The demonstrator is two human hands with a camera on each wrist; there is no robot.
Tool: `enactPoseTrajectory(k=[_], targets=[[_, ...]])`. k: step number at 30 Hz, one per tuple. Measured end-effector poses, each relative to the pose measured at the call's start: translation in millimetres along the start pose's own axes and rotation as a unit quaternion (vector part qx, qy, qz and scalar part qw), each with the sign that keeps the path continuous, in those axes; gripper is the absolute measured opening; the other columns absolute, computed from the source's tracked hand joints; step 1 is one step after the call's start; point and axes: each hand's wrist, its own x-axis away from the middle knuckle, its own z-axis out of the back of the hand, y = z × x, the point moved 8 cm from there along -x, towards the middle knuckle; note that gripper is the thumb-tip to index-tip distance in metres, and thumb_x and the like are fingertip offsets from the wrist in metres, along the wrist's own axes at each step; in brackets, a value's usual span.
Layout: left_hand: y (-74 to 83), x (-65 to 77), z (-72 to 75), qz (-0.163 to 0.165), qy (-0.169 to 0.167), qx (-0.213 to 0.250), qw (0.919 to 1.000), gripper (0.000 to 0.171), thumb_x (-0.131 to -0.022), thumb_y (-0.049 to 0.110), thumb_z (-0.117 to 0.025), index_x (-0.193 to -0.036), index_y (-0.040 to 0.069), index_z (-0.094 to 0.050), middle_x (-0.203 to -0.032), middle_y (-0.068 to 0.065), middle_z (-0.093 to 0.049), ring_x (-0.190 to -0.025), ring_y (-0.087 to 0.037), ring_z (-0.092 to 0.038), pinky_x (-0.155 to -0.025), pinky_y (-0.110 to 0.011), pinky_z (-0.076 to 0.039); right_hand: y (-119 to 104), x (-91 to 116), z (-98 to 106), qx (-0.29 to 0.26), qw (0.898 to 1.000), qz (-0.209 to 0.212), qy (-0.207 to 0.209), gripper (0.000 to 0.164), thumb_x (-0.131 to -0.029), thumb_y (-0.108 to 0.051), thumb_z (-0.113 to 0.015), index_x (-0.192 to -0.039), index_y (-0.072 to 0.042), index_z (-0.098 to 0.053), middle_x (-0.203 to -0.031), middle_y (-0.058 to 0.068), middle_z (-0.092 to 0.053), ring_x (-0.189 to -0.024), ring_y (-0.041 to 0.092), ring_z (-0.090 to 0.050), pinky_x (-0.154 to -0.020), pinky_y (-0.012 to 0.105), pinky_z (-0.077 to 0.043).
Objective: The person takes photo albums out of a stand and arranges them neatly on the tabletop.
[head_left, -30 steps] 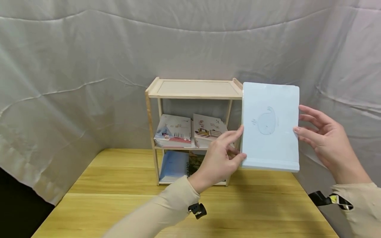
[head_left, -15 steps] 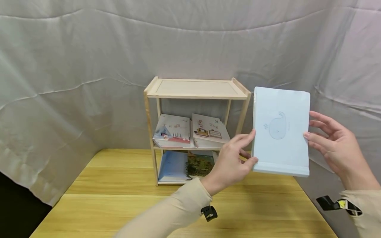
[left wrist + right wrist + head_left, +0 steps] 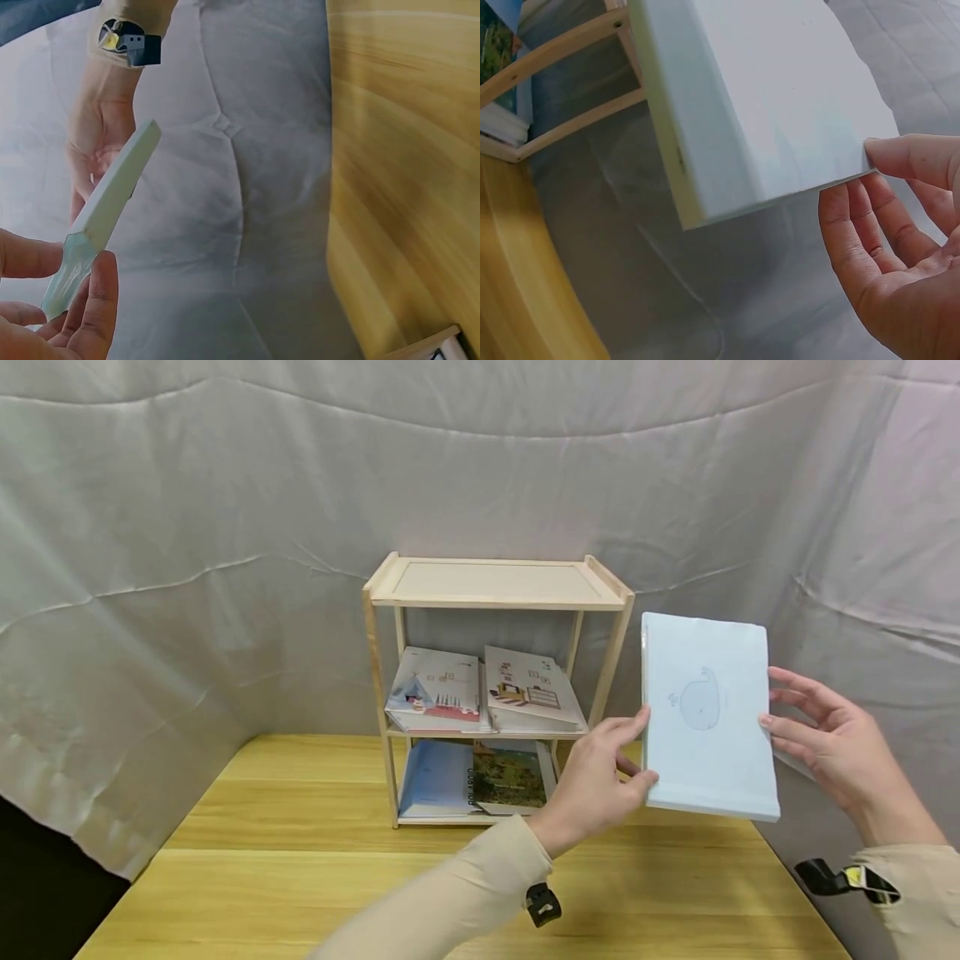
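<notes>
Right of the shelf (image 3: pixel 495 583), the light-blue book (image 3: pixel 708 717) is now lower, leaning back. Left hand (image 3: pixel 600 777) and right hand (image 3: pixel 836 747) pinch opposite edges; handling seems controlled.

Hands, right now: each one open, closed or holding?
Left hand: closed, pinching one edge of the light-blue book.
Right hand: closed, pinching the opposite edge of the same book.

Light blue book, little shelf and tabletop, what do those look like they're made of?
Light blue book: probably paper or card, perhaps plastic-covered, as its edge shines in the left wrist view.
Shelf: seemingly matte wood, going by its pale tan frame.
Tabletop: wood or wood-look laminate, I can't tell; streaky yellow grain and soft sheen.
</notes>
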Motion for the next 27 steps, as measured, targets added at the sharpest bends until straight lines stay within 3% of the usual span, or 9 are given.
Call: enactPoseTrajectory(k=[7, 12, 16, 23, 27], targets=[[-23.0, 0.1, -8.3, 0.049, 0.006, 0.010, 0.9987, 0.075, -0.099, 0.003, -0.075, -0.165, 0.019, -0.042, -0.160, -0.002, -0.054, -0.084, 0.007, -0.065, -0.070, -0.010, -0.056, 21, -2, 7, 0.045, 0.998, -0.037, -0.007, 0.062, -0.098, 0.016, -0.065, -0.149, -0.020, -0.064, -0.114, -0.010, -0.072, -0.090, 0.003, -0.074, -0.073, 0.018, -0.063], [-42.1, 1.7, -16.4, 0.077, 0.008, -0.007, 0.9970, 0.076, -0.098, 0.005, -0.077, -0.165, 0.021, -0.044, -0.161, 0.000, -0.054, -0.077, 0.009, -0.060, -0.071, -0.010, -0.053, 41, -2, 12, 0.092, 0.993, -0.071, -0.012, 0.061, -0.099, 0.008, -0.070, -0.152, -0.021, -0.060, -0.115, -0.013, -0.070, -0.093, 0.000, -0.072, -0.074, 0.018, -0.063], [-58.1, 4.6, -24.0, 0.104, 0.018, -0.013, 0.9943, 0.076, -0.096, 0.005, -0.078, -0.163, 0.021, -0.047, -0.162, -0.002, -0.054, -0.071, 0.008, -0.058, -0.070, -0.011, -0.052, 59, 0, 16, 0.168, 0.980, -0.103, -0.020, 0.064, -0.101, -0.004, -0.073, -0.159, -0.024, -0.053, -0.119, -0.017, -0.064, -0.097, -0.004, -0.070, -0.077, 0.016, -0.062], [-85.1, 12.9, -48.6, 0.174, 0.015, 0.009, 0.9845, 0.078, -0.093, 0.004, -0.081, -0.162, 0.022, -0.049, -0.164, -0.004, -0.052, -0.065, 0.005, -0.058, -0.065, -0.012, -0.054, 90, 8, 28, 0.280, 0.947, -0.155, -0.036, 0.065, -0.105, -0.018, -0.073, -0.163, -0.028, -0.046, -0.118, -0.027, -0.057, -0.101, -0.011, -0.063, -0.080, 0.015, -0.060], [-100.1, 17.9, -56.6, 0.218, 0.019, 0.006, 0.9758, 0.078, -0.091, 0.005, -0.083, -0.160, 0.024, -0.052, -0.164, -0.004, -0.052, -0.059, 0.000, -0.057, -0.063, -0.015, -0.054, 108, 10, 30, 0.300, 0.936, -0.177, -0.048, 0.070, -0.105, -0.022, -0.072, -0.167, -0.019, -0.040, -0.123, -0.021, -0.056, -0.102, -0.010, -0.063, -0.083, 0.018, -0.061]])
